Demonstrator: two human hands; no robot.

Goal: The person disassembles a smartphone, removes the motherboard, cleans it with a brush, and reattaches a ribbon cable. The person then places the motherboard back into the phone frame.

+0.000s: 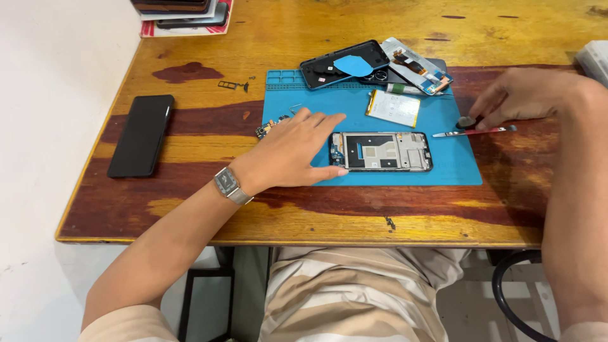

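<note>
Head view: worn wooden table [190,215], blue mat [443,166], white floor [50,95].

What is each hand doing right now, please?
Left hand: open, flat on the blue mat, fingertips touching the phone frame.
Right hand: fingertips pinching a small dark round part.

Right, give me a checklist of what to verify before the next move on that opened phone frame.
1. Opened phone frame lies flat on the blue mat: ok.
2. Left hand steadies the frame's left end: ok, fingertips touch it.
3. Right hand has a tool: not ok, fingers only touch the small dark round part beside the tweezers.
4. Battery lies apart from the frame: ok.
5. All screws out of the frame: cannot tell.
</note>
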